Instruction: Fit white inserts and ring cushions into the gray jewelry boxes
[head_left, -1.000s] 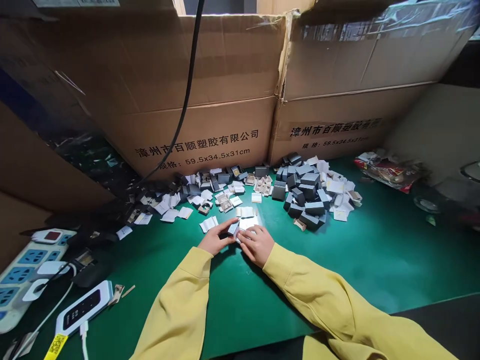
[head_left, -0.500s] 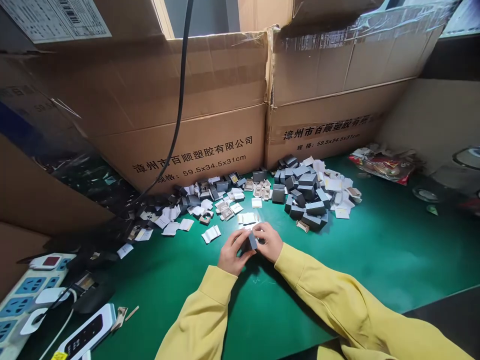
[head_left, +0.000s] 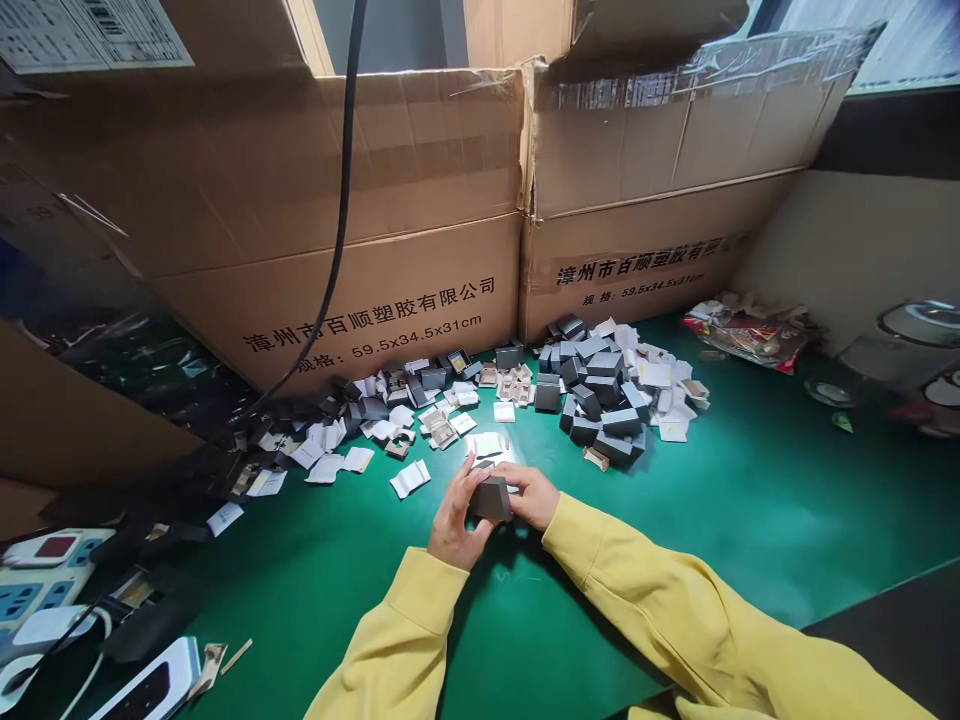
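Between my two hands is a small dark grey box (head_left: 491, 498), held just above the green table (head_left: 360, 610). My left hand (head_left: 456, 515) grips its left side, thumb low and fingers near the top. On the right side, my right hand (head_left: 531, 495) has its fingers closed against the box, partly hidden behind it. White folded inserts (head_left: 486, 445) lie just beyond my hands, and another white piece (head_left: 410, 479) lies to the left. A stack of similar dark grey boxes (head_left: 600, 385) sits farther back on the right.
Large cardboard cartons (head_left: 375, 220) wall the back. White cards and small dark parts (head_left: 322, 450) are strewn at left. A black cable (head_left: 341, 220) hangs down. A power strip (head_left: 45, 590) and white device (head_left: 150, 685) occupy the left corner. A red plastic bag (head_left: 750, 330) and clear jar (head_left: 900, 345) stand right.
The dark grey box has turned in my hands, so a broad face now shows where a narrow side was. The whole view has shifted slightly.
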